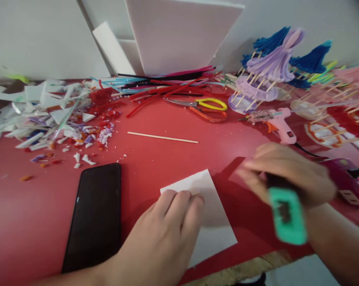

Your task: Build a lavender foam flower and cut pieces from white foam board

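Note:
My left hand (167, 234) presses down on a white square of card or thin foam board (217, 226), its fingers curled together over the upper left part. What lies under those fingertips is hidden. Raised to the right of the square, my right hand (289, 171) is closed around a teal and black tool (289, 234), which looks like a utility knife. Motion blurs this hand and the tool, and no blade can be made out. A thin wooden stick (163, 137) lies on the red tabletop (149, 159) beyond the square.
A black phone (93, 214) lies left of my left hand. Scraps (57, 111) are heaped at far left. Scissors (203, 107) lie before pipe cleaners (167, 83). At right are a pink glue gun (282, 121), stick-and-fuzzy-wire models (263, 79) and a magenta box (343, 178).

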A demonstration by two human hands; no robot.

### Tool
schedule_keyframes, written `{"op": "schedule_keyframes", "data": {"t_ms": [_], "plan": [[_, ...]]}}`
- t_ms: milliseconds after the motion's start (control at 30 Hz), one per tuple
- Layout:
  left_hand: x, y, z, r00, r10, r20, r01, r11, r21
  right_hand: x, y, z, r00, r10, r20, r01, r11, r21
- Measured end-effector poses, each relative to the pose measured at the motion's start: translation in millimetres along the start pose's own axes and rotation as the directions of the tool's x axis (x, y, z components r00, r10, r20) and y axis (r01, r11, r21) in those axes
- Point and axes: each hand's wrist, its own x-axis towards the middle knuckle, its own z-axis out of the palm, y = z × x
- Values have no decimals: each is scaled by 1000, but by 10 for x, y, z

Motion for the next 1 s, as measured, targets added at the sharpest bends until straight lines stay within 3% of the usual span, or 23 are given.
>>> {"op": "schedule_keyframes", "data": {"t_ms": [33,100,167,467,600,700,800,900,1000], "plan": [[20,-22,-3,999,-19,-31,18,1000,-16,16,-13,41,985,-169,42,174,975,-141],[37,-59,1,995,-49,-90,46,998,-38,47,-22,132,893,-405,195,449,820,-354],[31,-89,2,991,-80,-110,71,994,-84,66,-7,217,856,-427,292,515,758,-401],[74,-289,-159,996,-62,-69,49,983,-176,34,67,373,865,-287,411,443,821,-359],[17,-380,-207,995,-77,62,91,956,-279,-25,102,237,868,-267,419,419,846,-329],[-52,-425,-225,985,-36,167,85,951,-297,-54,117,87,906,-284,314,390,850,-355],[-68,-425,-206,979,41,200,10,968,-250,-40,101,3,924,-305,231,378,818,-433],[-54,-340,-141,980,101,174,-76,986,-147,2,69,1,917,-315,244,395,798,-454],[-99,-169,-62,991,5,132,-14,998,62,32,34,41,901,-328,286,427,793,-435]]}}
